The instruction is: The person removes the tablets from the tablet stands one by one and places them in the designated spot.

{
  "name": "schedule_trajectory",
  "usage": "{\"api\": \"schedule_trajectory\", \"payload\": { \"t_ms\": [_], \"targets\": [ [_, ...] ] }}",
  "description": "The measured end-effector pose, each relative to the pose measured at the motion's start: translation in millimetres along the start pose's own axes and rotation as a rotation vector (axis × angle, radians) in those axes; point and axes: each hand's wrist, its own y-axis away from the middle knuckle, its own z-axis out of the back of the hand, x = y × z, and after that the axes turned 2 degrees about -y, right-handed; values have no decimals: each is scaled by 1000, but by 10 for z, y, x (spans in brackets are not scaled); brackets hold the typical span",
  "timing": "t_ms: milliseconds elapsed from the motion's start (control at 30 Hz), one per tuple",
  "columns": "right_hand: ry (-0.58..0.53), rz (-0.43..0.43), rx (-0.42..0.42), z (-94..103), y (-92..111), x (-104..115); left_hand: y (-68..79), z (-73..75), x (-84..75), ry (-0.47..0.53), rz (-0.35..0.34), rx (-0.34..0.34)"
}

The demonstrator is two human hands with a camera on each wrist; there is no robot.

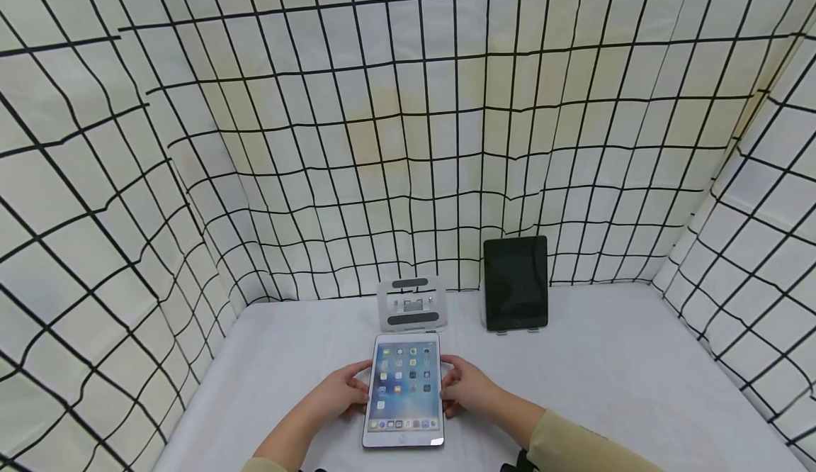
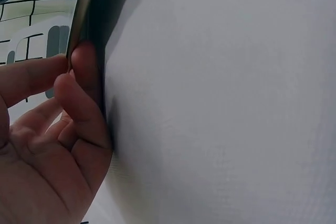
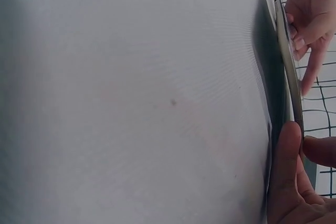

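A white tablet (image 1: 405,390) with a lit screen of app icons lies between my two hands in the head view, its home button toward me. My left hand (image 1: 338,392) holds its left edge, and my right hand (image 1: 470,388) holds its right edge. In the left wrist view, the fingers (image 2: 79,103) pinch the thin edge from both faces. The right wrist view shows the thumb and fingers (image 3: 287,156) gripping the opposite edge, with a dark gap between the tablet's side (image 3: 286,51) and the white cloth. Just beyond the tablet stands a whitish stand (image 1: 413,304) with grey pads.
A second tablet (image 1: 516,284), black and with a dark screen, leans upright on a stand at the back right. White cloth covers the table (image 1: 605,358). Cloth walls with a black grid (image 1: 433,132) enclose the back and both sides.
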Motion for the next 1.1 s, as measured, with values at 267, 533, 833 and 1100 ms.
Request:
{"api": "schedule_trajectory", "payload": {
  "t_ms": [267, 533, 833, 1100],
  "targets": [
    [-3, -37, 62, 44, 3, -25, 11, -7, -25, -43, 53, 39],
    [10, -53, 84, 91, 11, -6, 31, -36, -89, -82, 93, 49],
    [71, -53, 84, 98, -14, 8, 55, -76, -198, -148, 151, 33],
    [136, -89, 73, 91, -6, 74, 72, -140, -247, -175, 220, 10]
  ]
}}
